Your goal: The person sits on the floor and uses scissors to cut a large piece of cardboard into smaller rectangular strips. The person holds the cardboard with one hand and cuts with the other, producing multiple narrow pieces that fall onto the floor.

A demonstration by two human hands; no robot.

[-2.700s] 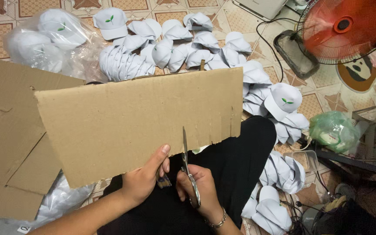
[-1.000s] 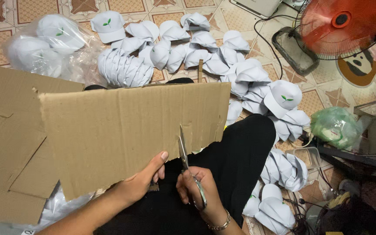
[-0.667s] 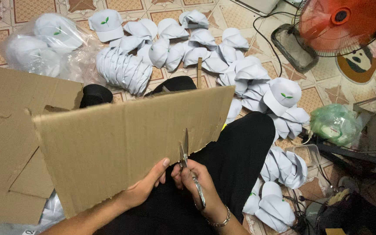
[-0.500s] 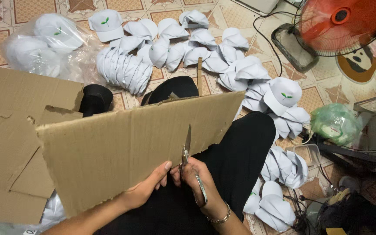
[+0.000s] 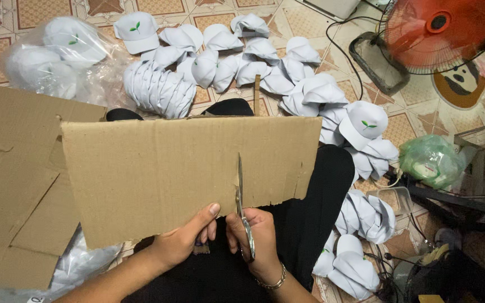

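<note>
- Left hand (image 5: 183,241) pinches the cardboard sheet (image 5: 186,168), mid-frame over my lap, at its lower edge, steadying it.
- Right hand (image 5: 254,238) grips scissors (image 5: 242,210), blades upright in the cut.
- White caps (image 5: 225,62) lie across the upper floor.

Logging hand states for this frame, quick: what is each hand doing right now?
Left hand: closed on the lower edge of the cardboard sheet.
Right hand: closed on the scissors, blades in the cardboard.

You are holding the cardboard sheet (image 5: 158,174) over your lap, scissors (image 5: 241,196) standing in its lower edge. Caps (image 5: 242,62) are lying behind it, the fan (image 5: 439,31) far right.
</note>
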